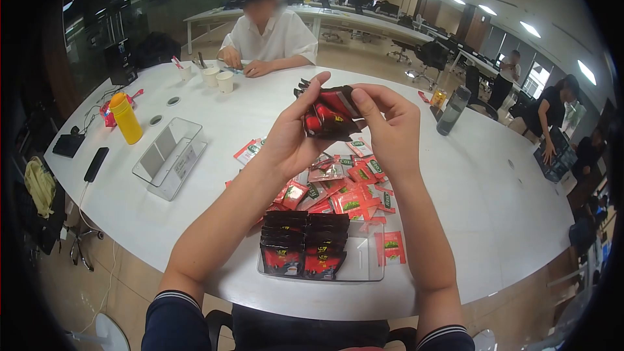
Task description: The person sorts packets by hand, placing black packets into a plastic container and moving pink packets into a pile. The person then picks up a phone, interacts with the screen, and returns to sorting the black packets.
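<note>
Several black and red packets (330,114) are held up above the table between my two hands. My left hand (294,127) is wrapped round them from the left and below. My right hand (388,117) pinches their upper right edge. Beneath my hands lies a loose pile of red and white sachets (351,198). Nearer my body stands a clear plastic box (364,273), with two rows of black and red packets (304,244) upright in its left and middle part. One red sachet (390,248) rests just right of that box.
An empty clear divided box (170,159), a yellow bottle (126,119), paper cups (224,82) and a black power bank (96,164) are on the left. A grey bottle (454,111) stands at the right. Across the white table (494,201) sits a person (270,36); others are farther right.
</note>
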`<move>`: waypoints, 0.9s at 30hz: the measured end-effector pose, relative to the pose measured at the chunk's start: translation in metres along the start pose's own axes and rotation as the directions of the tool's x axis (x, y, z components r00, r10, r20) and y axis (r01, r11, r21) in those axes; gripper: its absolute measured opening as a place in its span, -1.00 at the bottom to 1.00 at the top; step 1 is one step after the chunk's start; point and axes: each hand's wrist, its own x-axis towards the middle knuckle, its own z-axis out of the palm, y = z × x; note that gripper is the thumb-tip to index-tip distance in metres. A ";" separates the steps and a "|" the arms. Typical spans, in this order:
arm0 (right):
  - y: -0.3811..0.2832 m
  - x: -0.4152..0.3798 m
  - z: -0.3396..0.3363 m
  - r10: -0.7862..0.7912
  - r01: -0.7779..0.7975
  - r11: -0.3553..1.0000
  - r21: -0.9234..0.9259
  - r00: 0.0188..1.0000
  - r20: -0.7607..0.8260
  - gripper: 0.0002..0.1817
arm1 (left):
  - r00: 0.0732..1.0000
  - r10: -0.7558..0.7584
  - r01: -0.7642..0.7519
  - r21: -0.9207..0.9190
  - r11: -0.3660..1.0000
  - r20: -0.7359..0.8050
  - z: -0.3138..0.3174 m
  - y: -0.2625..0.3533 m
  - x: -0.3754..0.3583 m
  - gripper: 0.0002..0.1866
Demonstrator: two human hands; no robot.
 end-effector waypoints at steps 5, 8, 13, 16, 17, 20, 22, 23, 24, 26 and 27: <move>0.001 -0.001 -0.002 -0.426 0.411 0.845 -0.342 0.904 0.032 -0.75 | 0.988 -0.001 0.015 -0.090 0.996 0.151 -0.018 -0.003 0.006 -0.46; -0.002 0.000 -0.007 -0.584 0.600 0.663 -0.448 0.789 0.194 -0.70 | 0.972 0.004 0.034 -0.159 0.987 0.234 -0.030 -0.002 0.010 -0.42; -0.006 0.001 -0.011 -0.620 0.616 0.637 -0.463 0.767 0.167 -0.66 | 0.953 0.026 0.002 -0.092 0.996 0.300 -0.024 0.002 0.007 -0.41; -0.003 -0.003 -0.006 -0.524 0.444 0.805 -0.395 0.843 -0.120 -0.74 | 0.982 -0.024 0.055 -0.163 0.985 0.185 -0.009 0.000 0.006 -0.38; -0.003 -0.003 -0.005 -0.483 0.408 0.840 -0.357 0.862 -0.152 -0.74 | 0.986 -0.016 0.037 -0.122 0.992 0.165 -0.006 -0.001 0.005 -0.37; -0.003 -0.001 -0.006 -0.391 0.333 0.897 -0.290 0.904 -0.174 -0.75 | 0.993 0.005 -0.001 -0.032 0.999 0.119 -0.002 -0.003 0.005 -0.35; -0.006 -0.003 -0.005 -0.372 0.326 0.892 -0.313 0.923 -0.100 -0.76 | 0.995 0.009 -0.007 -0.021 1.000 0.100 -0.002 -0.005 0.005 -0.34; -0.007 -0.003 -0.006 -0.344 0.338 0.881 -0.332 0.938 0.044 -0.77 | 0.995 0.011 -0.007 -0.039 0.999 0.099 -0.004 -0.005 0.006 -0.35; -0.009 -0.003 -0.007 -0.304 0.353 0.869 -0.347 0.934 0.188 -0.78 | 0.995 0.012 -0.007 -0.058 0.998 0.096 -0.008 -0.005 0.007 -0.36; -0.016 -0.006 -0.004 -0.228 0.338 0.886 -0.319 0.914 0.336 -0.80 | 0.998 0.032 -0.029 -0.057 0.998 0.055 -0.014 -0.004 0.009 -0.38; -0.013 -0.005 -0.005 -0.236 0.301 0.930 -0.210 0.929 0.287 -0.80 | 0.999 0.048 -0.048 -0.036 0.998 0.017 -0.016 -0.003 0.010 -0.40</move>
